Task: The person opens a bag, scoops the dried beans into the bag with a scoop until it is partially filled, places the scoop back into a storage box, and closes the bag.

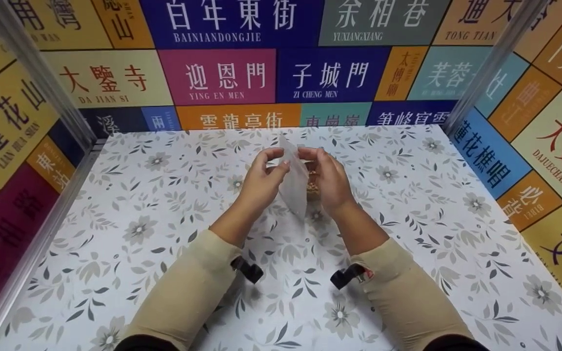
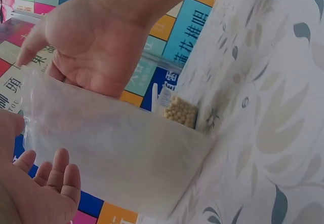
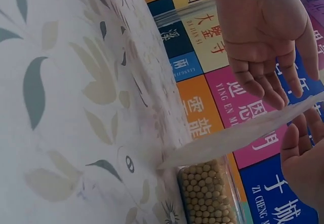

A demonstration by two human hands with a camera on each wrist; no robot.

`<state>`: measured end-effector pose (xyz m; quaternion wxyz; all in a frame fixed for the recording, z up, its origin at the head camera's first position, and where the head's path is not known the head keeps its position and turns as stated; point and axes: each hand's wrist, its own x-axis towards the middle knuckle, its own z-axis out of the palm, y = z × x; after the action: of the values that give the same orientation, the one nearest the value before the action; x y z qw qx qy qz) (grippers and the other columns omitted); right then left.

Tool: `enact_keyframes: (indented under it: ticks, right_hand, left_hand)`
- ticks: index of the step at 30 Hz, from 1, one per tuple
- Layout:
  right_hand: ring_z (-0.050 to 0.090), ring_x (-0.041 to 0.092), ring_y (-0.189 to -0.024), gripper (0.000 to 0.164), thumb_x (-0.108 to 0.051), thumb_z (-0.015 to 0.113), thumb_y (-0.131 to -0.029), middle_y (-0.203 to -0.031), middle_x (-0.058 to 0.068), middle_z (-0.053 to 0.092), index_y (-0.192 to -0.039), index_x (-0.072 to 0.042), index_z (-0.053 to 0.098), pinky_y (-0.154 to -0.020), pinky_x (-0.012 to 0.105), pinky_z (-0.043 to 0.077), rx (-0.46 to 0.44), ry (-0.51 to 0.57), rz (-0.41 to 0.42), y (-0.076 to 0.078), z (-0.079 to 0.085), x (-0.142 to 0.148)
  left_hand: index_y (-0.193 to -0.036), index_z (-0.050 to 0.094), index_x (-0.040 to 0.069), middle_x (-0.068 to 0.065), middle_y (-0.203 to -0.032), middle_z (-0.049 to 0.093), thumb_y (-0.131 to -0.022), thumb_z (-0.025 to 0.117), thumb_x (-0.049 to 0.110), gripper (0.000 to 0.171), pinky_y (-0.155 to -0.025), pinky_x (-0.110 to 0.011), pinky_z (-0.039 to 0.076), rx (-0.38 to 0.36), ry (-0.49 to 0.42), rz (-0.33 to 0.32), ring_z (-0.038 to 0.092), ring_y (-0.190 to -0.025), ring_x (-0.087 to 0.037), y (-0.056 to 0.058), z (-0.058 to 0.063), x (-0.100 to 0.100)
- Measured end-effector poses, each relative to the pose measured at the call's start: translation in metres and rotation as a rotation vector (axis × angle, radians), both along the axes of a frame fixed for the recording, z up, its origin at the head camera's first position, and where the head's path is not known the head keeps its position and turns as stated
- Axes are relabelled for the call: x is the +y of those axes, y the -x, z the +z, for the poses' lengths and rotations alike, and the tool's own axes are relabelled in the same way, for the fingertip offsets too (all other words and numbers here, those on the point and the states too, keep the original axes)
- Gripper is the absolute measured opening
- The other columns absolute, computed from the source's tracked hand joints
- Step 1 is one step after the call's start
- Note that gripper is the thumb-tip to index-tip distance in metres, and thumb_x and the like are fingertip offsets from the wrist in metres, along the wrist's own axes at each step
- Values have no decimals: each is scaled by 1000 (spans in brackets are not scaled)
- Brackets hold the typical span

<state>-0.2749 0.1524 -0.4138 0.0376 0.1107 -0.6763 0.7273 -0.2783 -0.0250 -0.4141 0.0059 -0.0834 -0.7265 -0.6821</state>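
A translucent white plastic bag point(image 1: 293, 183) stands upright between my two hands, its flat side toward the left hand. My left hand point(image 1: 261, 178) holds the upper edge, the thumb tip lying over the plastic and the other fingers loosely bent. From the far side my right hand point(image 1: 332, 183) grips near the same edge; in the left wrist view the bag point(image 2: 116, 143) covers part of its fingers. Just beyond the bag, partly hidden by the right fingers in the head view, is a clear plastic container point(image 3: 207, 193) filled with round, pale yellow beans.
White tablecloth point(image 1: 139, 282) with grey flowers and leaves covers the table. Panels with coloured Chinese place names point(image 1: 217, 75) rise behind it and along both sides. Black straps point(image 1: 247, 269) sit at the wrists over beige sleeves point(image 1: 183, 287).
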Motion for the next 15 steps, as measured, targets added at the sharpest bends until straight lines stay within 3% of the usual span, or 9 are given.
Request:
enact_keyframes:
  ticks: [6, 12, 15]
  right_hand:
    - [66, 23, -112, 52, -48, 38, -115, -130, 8, 70, -135, -13, 71, -84, 29, 58, -149, 26, -82, 8, 13, -8]
    - [69, 18, -102, 44, -42, 57, -110, -120, 5, 73, -134, -9, 73, -82, 30, 62, -184, 68, -128, 11, 19, -15]
    - [70, 16, -106, 39, -40, 64, -107, -120, 3, 74, -131, -10, 75, -88, 31, 61, -182, 74, -145, 11, 19, -15]
  left_hand:
    - [-144, 57, 8, -8, -148, 61, -107, 65, 30, 44, -92, -31, 57, -2, -76, 28, 72, -116, -25, 3, 8, 10]
    - [-143, 58, 10, -6, -144, 61, -105, 68, 36, 47, -94, -33, 58, -31, -113, 61, 73, -116, -24, 3, 14, 19]
    - [-142, 60, 12, -5, -142, 62, -103, 70, 36, 46, -95, -32, 59, -38, -105, 85, 72, -115, -22, 1, 16, 24]
